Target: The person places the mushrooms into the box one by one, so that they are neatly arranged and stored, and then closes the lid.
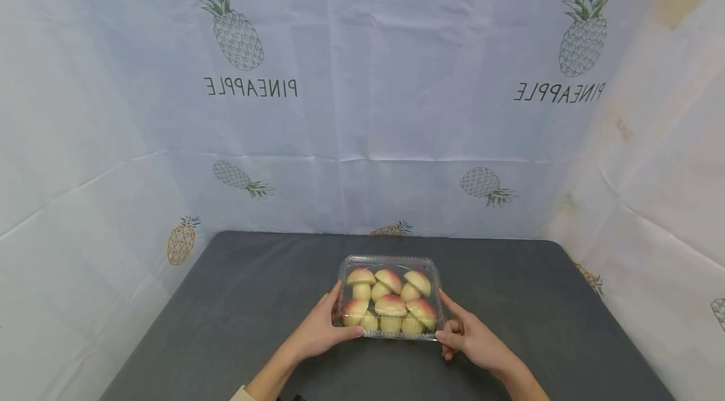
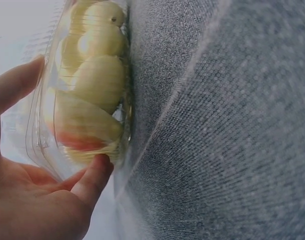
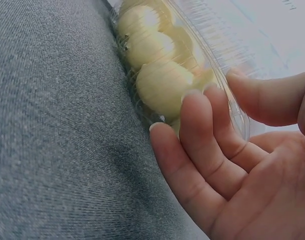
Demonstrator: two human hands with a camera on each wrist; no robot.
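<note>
A clear plastic clamshell box (image 1: 389, 260) sits at the middle of the dark table, its lid down over several yellow fruits (image 1: 391, 305) with red blush, peach-like in look. My left hand (image 1: 320, 328) grips the box's left side, thumb at the front corner and fingers along the side wall. On the opposite side, my right hand (image 1: 474, 339) holds the front right corner between thumb and fingers. Both wrist views show the box low over the grey cloth, with fingertips close to its lower edge.
The dark grey cloth-covered table (image 1: 255, 275) spreads around the box. A white curtain (image 1: 396, 105) printed with pineapples hangs behind it, and white cloth walls (image 1: 68, 250) stand along the left and right sides.
</note>
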